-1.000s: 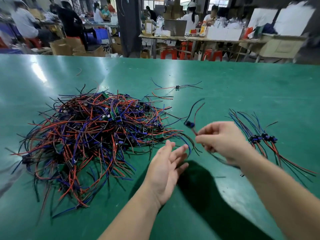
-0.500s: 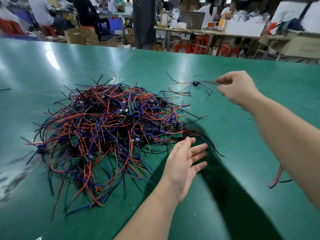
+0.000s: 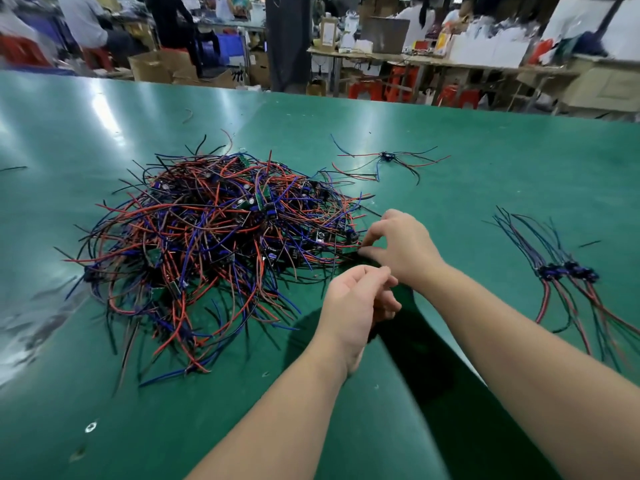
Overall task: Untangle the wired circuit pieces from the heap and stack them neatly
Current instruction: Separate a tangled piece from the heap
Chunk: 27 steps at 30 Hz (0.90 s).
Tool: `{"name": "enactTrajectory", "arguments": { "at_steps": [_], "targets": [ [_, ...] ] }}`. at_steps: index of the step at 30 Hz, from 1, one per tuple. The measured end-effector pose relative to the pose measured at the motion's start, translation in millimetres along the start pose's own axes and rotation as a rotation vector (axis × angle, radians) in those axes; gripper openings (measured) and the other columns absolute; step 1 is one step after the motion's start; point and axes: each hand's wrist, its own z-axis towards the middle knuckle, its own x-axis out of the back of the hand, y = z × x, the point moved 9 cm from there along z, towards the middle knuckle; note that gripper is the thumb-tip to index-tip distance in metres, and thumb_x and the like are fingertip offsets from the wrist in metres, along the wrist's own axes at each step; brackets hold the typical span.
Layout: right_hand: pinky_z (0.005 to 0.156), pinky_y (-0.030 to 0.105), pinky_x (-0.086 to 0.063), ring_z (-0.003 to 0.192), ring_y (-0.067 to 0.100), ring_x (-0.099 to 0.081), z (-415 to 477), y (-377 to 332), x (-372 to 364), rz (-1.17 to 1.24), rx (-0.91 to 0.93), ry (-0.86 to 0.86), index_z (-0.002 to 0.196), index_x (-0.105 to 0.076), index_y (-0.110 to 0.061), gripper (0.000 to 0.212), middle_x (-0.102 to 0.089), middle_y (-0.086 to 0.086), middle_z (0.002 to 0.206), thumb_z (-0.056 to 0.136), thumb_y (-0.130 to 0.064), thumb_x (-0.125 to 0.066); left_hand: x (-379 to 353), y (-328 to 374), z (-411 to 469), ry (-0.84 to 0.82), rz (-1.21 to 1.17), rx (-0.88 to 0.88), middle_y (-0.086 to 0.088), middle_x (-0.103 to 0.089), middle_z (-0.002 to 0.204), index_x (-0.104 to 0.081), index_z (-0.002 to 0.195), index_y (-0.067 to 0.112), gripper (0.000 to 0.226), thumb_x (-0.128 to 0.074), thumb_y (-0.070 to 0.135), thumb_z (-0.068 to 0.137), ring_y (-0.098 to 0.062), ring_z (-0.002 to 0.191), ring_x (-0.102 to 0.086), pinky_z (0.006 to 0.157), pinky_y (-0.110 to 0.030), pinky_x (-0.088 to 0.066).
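The right hand [image 3: 398,244] is back from the far side of the surface [image 3: 485,174], where it hung half a second ago. It now sits at the right edge of the heap [image 3: 214,244], thumb and forefinger pinching a wire [image 3: 346,241] that trails out of the tangle. The loose piece [image 3: 386,156] it was reaching toward lies alone beyond the heap, untouched, wires splayed. The left hand [image 3: 360,299], flat and open a moment ago, has its fingers curled just below the right hand; whether it grips a wire I cannot tell, the fingers hide it. Over on the right, well apart from the heap, lies the sorted stack [image 3: 568,271], wires running the same way.
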Motion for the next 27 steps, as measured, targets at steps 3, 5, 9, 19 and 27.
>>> {"name": "enactTrajectory", "arguments": {
  "at_steps": [3, 5, 9, 19, 27],
  "targets": [
    [0.080, 0.034, -0.048, 0.085, 0.022, -0.061, -10.3, -6.2, 22.6, 0.081, -0.016, 0.077, 0.080, -0.072, -0.020, 0.012, -0.066, 0.000, 0.082, 0.081, -0.032, -0.072, 10.4, 0.9, 1.5, 0.116, -0.096, 0.026, 0.004, -0.049, 0.051, -0.054, 0.075, 0.014, 0.021, -0.049, 0.010, 0.095, -0.007, 0.046, -0.049, 0.048, -0.020, -0.042],
    [0.068, 0.019, -0.046, 0.067, 0.008, -0.060, -19.9, -8.6, 42.3, 0.213, -0.050, 0.148, 0.071, -0.069, -0.018, 0.014, -0.065, -0.006, 0.066, 0.080, -0.028, -0.073, 14.5, -1.1, 2.8, 0.161, -0.184, 0.056, 0.000, -0.052, 0.062, -0.053, 0.084, 0.016, 0.015, -0.047, 0.011, 0.096, -0.009, 0.049, -0.050, 0.048, -0.021, -0.044],
    [0.042, 0.008, -0.029, 0.041, 0.000, -0.041, -46.4, -5.6, 76.1, 0.651, -0.160, 0.225, 0.061, -0.066, -0.016, 0.020, -0.055, -0.009, 0.047, 0.077, -0.022, -0.075, 15.5, -1.1, 4.7, 0.154, -0.193, 0.094, -0.003, -0.065, 0.089, -0.059, 0.101, 0.017, 0.018, -0.042, 0.011, 0.097, -0.015, 0.068, -0.061, 0.054, -0.024, -0.050],
    [0.059, 0.027, -0.040, 0.058, 0.011, -0.050, -117.2, 8.9, 55.5, 0.886, -0.188, 0.053, 0.065, -0.071, -0.009, 0.012, -0.065, 0.007, 0.061, 0.072, -0.014, -0.079, -0.4, 20.2, -1.3, -0.125, -0.205, 0.064, -0.004, -0.075, 0.091, -0.063, 0.108, 0.013, 0.054, -0.044, 0.056, 0.080, -0.012, 0.069, -0.070, 0.064, -0.022, -0.056],
    [0.068, 0.024, -0.049, 0.066, 0.012, -0.059, -133.0, 0.2, 34.8, 1.000, -0.117, -0.185, 0.078, -0.077, -0.019, 0.031, -0.072, 0.006, 0.076, 0.080, -0.045, -0.061, -11.4, 38.1, -12.7, -0.203, -0.094, -0.041, 0.006, -0.027, 0.046, -0.059, 0.118, 0.010, 0.057, -0.035, 0.053, 0.090, -0.004, 0.030, -0.021, 0.036, -0.016, -0.030]
  ]
}}
